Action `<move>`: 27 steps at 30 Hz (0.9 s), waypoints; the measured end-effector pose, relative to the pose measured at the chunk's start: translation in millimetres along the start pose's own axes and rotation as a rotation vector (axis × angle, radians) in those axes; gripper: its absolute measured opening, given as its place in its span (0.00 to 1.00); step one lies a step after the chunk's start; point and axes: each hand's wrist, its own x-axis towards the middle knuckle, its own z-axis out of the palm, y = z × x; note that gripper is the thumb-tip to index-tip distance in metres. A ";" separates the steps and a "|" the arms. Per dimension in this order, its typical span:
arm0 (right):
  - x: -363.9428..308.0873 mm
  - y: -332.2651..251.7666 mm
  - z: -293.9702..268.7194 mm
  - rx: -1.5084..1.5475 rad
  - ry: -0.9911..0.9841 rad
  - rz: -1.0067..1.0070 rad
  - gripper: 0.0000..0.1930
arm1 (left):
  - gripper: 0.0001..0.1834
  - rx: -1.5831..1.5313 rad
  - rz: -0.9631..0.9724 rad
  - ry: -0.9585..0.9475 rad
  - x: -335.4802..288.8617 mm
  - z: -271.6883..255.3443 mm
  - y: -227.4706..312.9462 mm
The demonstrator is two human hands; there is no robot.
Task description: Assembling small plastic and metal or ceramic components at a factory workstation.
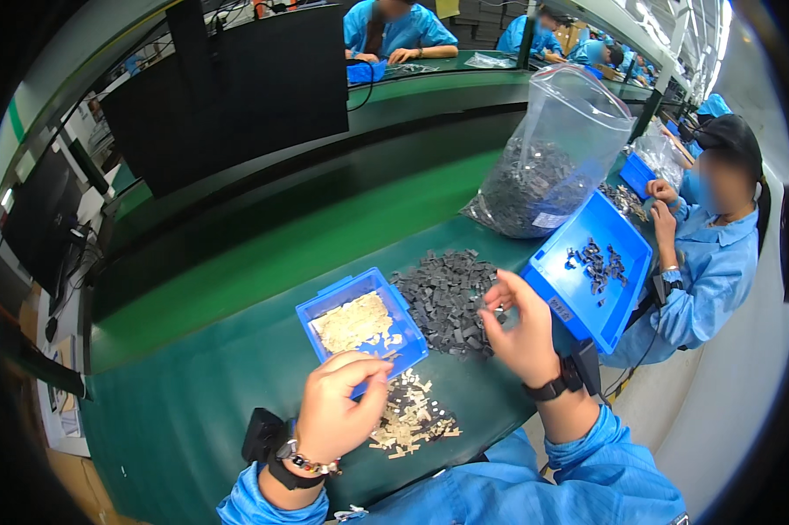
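My left hand (344, 404) is closed in a pinch over the near edge of a small blue bin (415, 352); what its fingertips hold, if anything, is too small to make out. Inside that bin are cream-coloured flat bits (356, 324). Below the hand, a loose scatter of similar cream strips mixed with dark pieces (412, 418) lies on the green surface. Curved but apart, the fingers of my right hand (526, 331) hover at the right side of a heap of small dark grey rectangular pieces (451, 297). Nothing shows between its thumb and fingers.
Right of the heap stands a larger blue tray (549, 267) with several dark parts. Behind it is a clear zip bag (543, 166) full of dark pieces. A black monitor panel (228, 96) is at the back left. A co-worker (714, 236) sits at the right.
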 end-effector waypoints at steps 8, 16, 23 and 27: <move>-17.4 -60.4 37.7 0.370 0.010 -0.164 0.29 | 0.16 -0.135 0.073 0.057 -11.7 15.1 5.3; -19.2 -78.8 46.2 0.307 -0.023 -0.336 0.28 | 0.15 -0.149 0.170 0.209 -13.4 16.3 0.6; -15.0 -79.5 32.4 0.724 -0.123 0.077 0.10 | 0.09 -0.032 0.198 0.194 -6.9 1.1 7.4; -4.8 -81.3 22.6 0.838 -0.335 0.265 0.03 | 0.08 0.035 0.282 0.160 -4.0 -1.5 8.8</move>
